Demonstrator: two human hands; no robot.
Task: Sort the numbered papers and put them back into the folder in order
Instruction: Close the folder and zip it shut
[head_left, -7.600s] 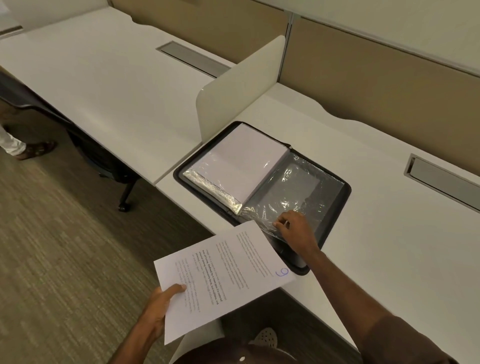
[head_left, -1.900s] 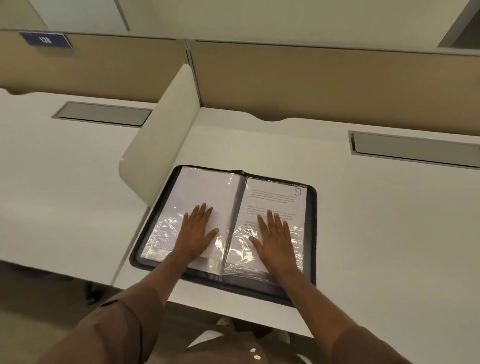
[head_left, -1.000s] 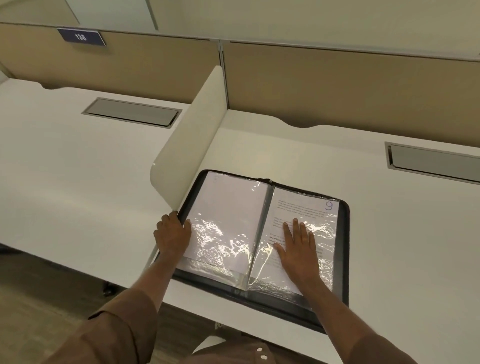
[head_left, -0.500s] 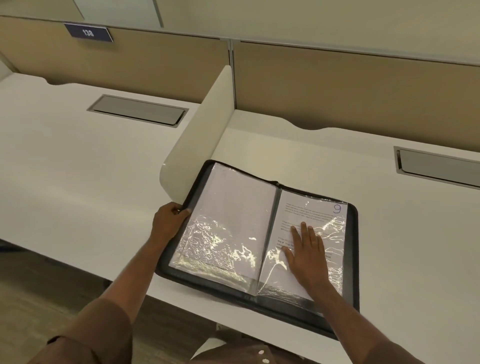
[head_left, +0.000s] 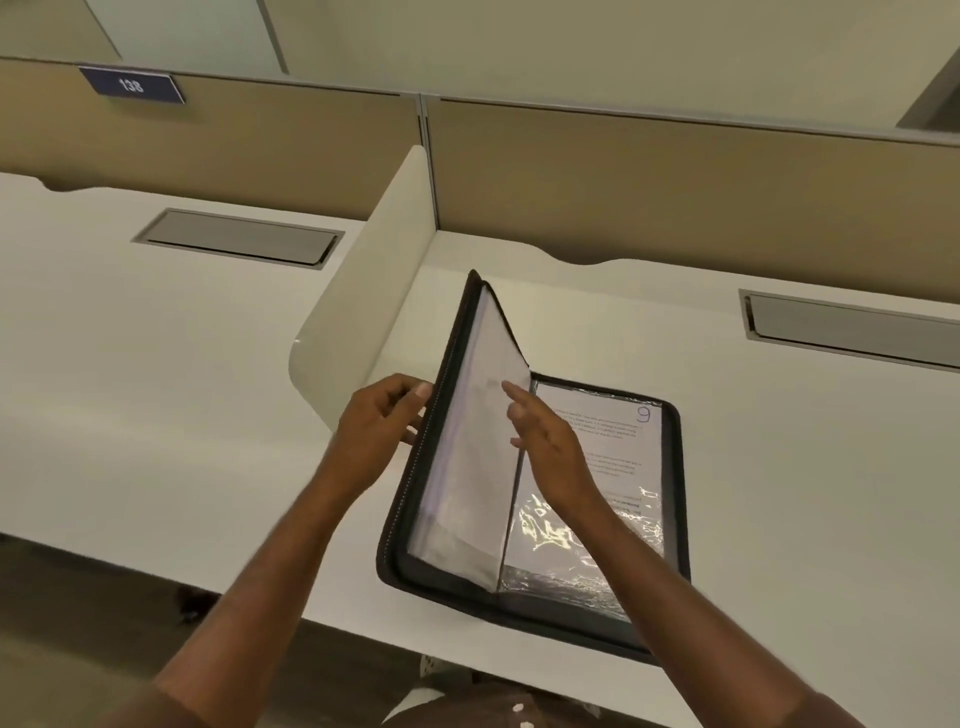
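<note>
Folder (head_left: 670, 499) cover raised, left hand (head_left: 376, 434) gripping its edge

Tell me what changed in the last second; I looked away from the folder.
The left hand gripped the folder's left cover and swung it upright toward closing. The right hand lifted off the page numbered 9 and now hovers by the raised sleeves. That page stayed flat in its right-hand sleeve.

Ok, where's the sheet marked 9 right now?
In the head view, the sheet marked 9 lies in a plastic sleeve on the folder's flat right half, just right of the right hand.
</note>
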